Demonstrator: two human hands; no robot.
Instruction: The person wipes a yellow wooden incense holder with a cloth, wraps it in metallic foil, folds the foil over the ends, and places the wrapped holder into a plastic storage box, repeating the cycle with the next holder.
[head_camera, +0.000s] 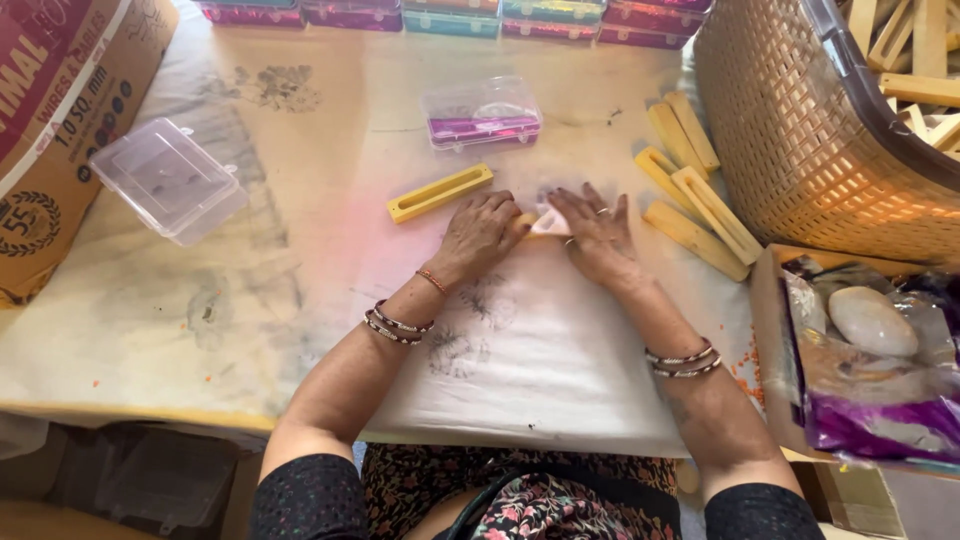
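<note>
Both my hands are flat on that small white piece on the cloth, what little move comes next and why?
Probably lift the right hand slightly and pinch the small white piece's exposed edge. Both it and the left hand press it flat against the white cloth, covering most of it, so neither hand seems to have a real grip.

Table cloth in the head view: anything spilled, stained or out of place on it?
Yes. Small orange-red grains lie scattered on the cloth beside the right forearm, like a spill. The cloth also carries dark smudges, though they may be faded print. Both hands, left and right, press a small white piece.
</note>
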